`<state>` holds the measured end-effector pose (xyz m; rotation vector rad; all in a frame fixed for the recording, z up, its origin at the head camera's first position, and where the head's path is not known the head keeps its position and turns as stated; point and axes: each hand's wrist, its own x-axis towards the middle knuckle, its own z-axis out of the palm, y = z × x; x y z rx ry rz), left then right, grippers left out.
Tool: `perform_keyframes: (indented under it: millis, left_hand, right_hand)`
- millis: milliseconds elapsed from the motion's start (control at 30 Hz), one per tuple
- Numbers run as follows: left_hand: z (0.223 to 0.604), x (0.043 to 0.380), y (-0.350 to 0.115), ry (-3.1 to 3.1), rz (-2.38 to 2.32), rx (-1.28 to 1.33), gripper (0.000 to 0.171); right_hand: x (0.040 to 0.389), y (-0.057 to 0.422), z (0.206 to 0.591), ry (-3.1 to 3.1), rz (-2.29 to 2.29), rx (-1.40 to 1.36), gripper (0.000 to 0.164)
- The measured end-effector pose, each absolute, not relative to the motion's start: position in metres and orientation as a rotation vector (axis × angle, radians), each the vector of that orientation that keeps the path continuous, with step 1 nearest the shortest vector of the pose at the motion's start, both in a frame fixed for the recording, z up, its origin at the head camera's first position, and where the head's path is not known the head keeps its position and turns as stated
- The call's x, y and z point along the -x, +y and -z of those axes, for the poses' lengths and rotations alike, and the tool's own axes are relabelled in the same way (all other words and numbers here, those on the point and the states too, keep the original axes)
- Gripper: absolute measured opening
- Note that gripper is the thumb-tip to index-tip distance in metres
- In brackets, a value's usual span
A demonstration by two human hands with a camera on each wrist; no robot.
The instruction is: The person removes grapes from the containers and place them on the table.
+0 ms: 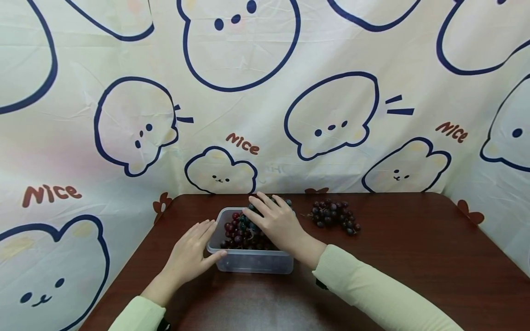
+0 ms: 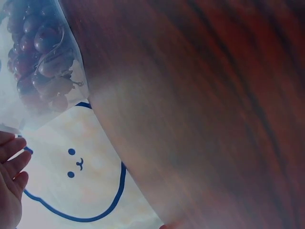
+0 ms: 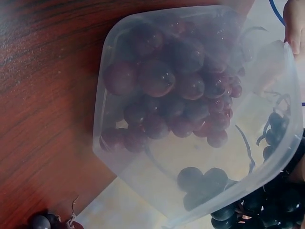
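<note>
A clear plastic box (image 1: 254, 262) sits on the table with dark red grapes (image 1: 238, 234) inside. In the head view my left hand (image 1: 188, 253) lies along the box's left end, fingers extended and thumb by the front rim. Its fingers (image 2: 12, 155) show near a box corner in the left wrist view. My right hand (image 1: 279, 223) reaches over the right part of the box, its fingers curved over a bunch of blue-black grapes (image 1: 253, 205). These black grapes (image 3: 271, 210) bulge over the rim in the right wrist view; the palm side is hidden.
Another bunch of dark grapes (image 1: 333, 215) lies on the brown table (image 1: 406, 257), to the right of the box. Behind the table hangs a pale curtain (image 1: 265, 110) printed with cartoon bears.
</note>
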<state>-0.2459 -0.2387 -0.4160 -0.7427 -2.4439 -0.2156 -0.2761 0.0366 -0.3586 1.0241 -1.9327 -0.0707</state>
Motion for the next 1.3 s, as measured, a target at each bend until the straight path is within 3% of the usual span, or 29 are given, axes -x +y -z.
perform_keyframes:
  millis: [700,967,1300]
  left_hand:
    - [0.415,0.246,-0.238,-2.455,0.208,0.738,0.08]
    - [0.416,0.247,-0.238,-2.447,0.205,0.738,0.081]
    - [0.416,0.247,-0.238,-2.45,0.205,0.738,0.081]
  right_hand:
    - [0.276,0.041,0.343,-1.876,0.039,-1.025,0.037]
    - [0.278,0.05,0.335,-1.842,0.026,-0.994,0.05]
    - [0.281,0.062,0.326,-1.826,0.005,-0.957,0.034]
